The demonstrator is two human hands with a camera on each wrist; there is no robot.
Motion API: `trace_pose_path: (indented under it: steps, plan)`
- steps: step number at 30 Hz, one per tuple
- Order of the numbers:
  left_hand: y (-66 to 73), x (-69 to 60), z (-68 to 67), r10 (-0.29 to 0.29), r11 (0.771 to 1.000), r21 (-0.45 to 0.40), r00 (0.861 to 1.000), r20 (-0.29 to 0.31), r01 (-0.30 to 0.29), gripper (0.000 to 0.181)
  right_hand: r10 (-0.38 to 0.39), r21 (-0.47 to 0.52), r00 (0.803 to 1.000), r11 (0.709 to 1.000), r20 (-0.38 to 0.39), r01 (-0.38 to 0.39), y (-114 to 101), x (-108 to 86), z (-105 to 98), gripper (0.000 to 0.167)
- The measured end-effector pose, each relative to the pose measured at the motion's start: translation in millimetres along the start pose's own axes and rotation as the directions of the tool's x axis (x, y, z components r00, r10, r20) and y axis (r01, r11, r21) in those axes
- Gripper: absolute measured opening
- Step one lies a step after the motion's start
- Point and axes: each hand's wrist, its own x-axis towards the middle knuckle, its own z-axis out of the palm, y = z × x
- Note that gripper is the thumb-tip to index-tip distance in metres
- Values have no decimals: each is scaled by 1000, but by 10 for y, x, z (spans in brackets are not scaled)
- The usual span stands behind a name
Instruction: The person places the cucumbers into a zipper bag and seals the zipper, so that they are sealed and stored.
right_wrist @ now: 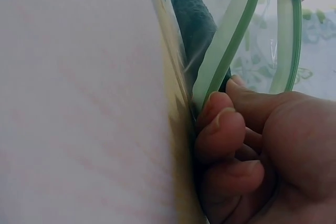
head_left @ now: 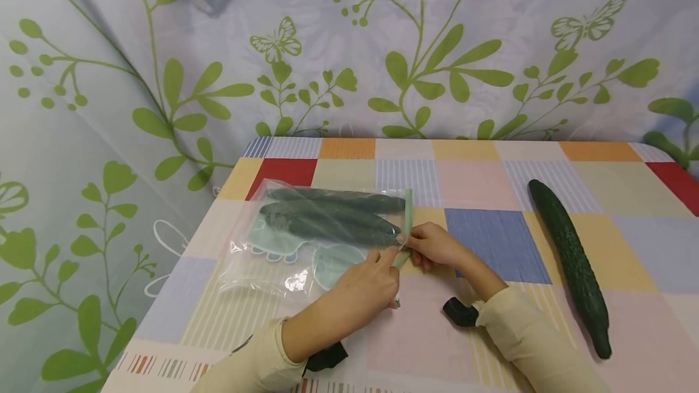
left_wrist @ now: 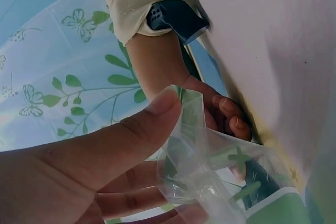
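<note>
A clear zip bag [head_left: 243, 262] with a green zip edge [head_left: 408, 214] lies on its side, its mouth toward the right. Dark green cucumbers [head_left: 333, 220] lie inside it, side by side. My left hand [head_left: 355, 290] pinches the near part of the bag's mouth between thumb and fingers, as the left wrist view shows. Further along the edge, my right hand [head_left: 437, 244] grips the bag's mouth beside the cucumber tips, its fingers curled. In the right wrist view, the two green strips [right_wrist: 289, 30] stand apart above this hand.
To the right, a loose cucumber [head_left: 570, 259] lies lengthwise on the patchwork tablecloth [head_left: 491, 247]. A leaf-patterned curtain [head_left: 327, 47] hangs behind the table and at its left. Black wrist devices [head_left: 460, 312] show at both sleeves. A white cord [head_left: 161, 247] hangs by the left edge.
</note>
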Motion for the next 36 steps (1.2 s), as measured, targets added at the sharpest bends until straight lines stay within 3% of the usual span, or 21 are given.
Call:
trace_pose_path:
  steps: [8, 15, 21, 25, 30, 33, 36]
  plan:
    - [28, -121, 83, -38, 997, -61, 999, 24, 40, 45, 26, 50, 1000, 998, -6, -26, 42, 2, 54, 31]
    - [45, -174, 190, -25, 999, -27, 997, -77, 23, 45, 28, 50, 999, 998, -34, -27, 55, -30, 41, 27]
    - [4, -211, 241, -46, 990, -137, 991, -122, 29, 41, 26, 77, 999, 997, -38, -23, 62, -39, 61, 27]
    - [-35, -216, 302, -50, 977, -211, 974, -220, 3, 38, 32, 76, 997, 997, -70, -27, 53, -64, 59, 26]
    - [-87, -212, 362, -58, 969, -246, 931, -360, -34, 34, 4, 42, 994, 999, -110, 1, 23, -142, 75, 27]
    - [-104, -225, 379, -57, 965, -257, 915, -400, -52, 34, -22, 38, 991, 999, -132, 27, 24, -207, 101, 28]
    - [-110, -244, 393, -57, 962, -267, 908, -415, -61, 35, -63, 17, 983, 998, -171, 67, 36, -266, 133, 26]
